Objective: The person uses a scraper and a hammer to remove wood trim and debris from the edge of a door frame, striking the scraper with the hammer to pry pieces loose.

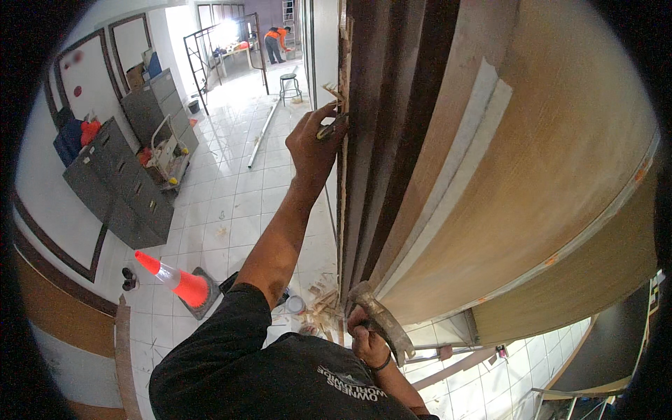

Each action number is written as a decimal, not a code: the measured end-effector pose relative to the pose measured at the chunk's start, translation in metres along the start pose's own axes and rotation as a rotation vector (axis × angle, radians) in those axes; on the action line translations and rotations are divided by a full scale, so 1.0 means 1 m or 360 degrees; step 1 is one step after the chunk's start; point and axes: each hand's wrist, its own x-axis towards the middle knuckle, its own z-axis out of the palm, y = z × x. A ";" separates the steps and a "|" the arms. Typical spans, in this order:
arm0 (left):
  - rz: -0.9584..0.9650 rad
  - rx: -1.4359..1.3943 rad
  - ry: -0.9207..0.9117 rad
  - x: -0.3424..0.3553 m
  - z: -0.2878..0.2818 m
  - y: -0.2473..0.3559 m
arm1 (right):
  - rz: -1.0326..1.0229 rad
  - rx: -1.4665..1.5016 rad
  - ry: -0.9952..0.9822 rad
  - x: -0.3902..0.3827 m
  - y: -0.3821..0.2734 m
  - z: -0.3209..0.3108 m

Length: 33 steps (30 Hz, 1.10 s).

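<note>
My left hand (310,143) is raised at the dark brown wooden door frame (371,140), closed around a yellow-and-black handled tool (325,130), probably a chisel, against the frame's narrow edge. Pale splinters (330,91) stick out from that edge just above my fingers. Low beside the frame, my right hand (365,344) grips a claw hammer (383,322) with its worn metal head tilted upward. A wide tan wooden panel (546,161) with a whitish strip (462,154) fills the right side.
An orange traffic cone (182,283) stands on the tiled floor amid wood scraps (322,301). Grey cabinets (112,189) and a trolley (166,157) line the left wall. A long pole (262,133) lies near a stool (290,80); beyond are scaffolding (196,63) and a person in orange (275,45).
</note>
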 end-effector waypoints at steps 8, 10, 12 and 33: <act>-0.0213 -0.0152 -0.0070 0.000 -0.005 -0.016 | -0.0115 -0.0018 0.0028 0.009 -0.005 0.002; -0.0037 -0.0113 -0.0064 0.006 -0.006 -0.015 | -0.0060 0.0057 0.0060 0.013 -0.012 0.002; 0.0138 -0.0070 -0.0051 0.010 -0.008 -0.010 | -0.0009 0.0131 0.0087 0.015 -0.014 0.003; 0.0226 0.0005 -0.0075 0.014 -0.002 -0.019 | 0.0123 -0.0095 0.0066 0.010 -0.015 0.004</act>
